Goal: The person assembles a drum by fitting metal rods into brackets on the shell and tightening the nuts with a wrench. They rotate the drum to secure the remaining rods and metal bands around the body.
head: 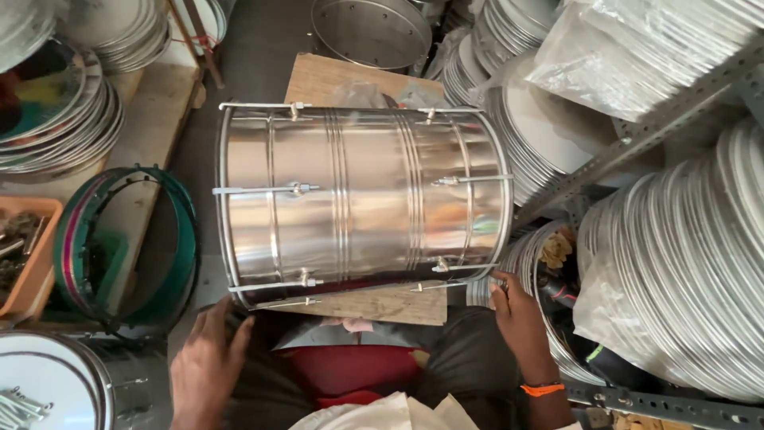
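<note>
Drum: the steel drum lay sideways on a wooden board.
Left hand: at 7 o'clock, released, on my knee.
Right hand: at 4 o'clock, fingers touched the drum rim, grasping nothing that I could see.
Risk: I judged the drum could roll off, as only fingertips steadied it.

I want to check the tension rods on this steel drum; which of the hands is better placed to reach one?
Probably the right hand: its fingers touch the steel drum rim beside a tension rod. The left hand rests lower, apart from the drum.

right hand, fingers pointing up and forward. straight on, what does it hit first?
Probably the rim of the steel drum lying on its side: the right hand already has its fingertips at that lower right rim, touching or nearly so. Depth is hard to judge from above.
</note>
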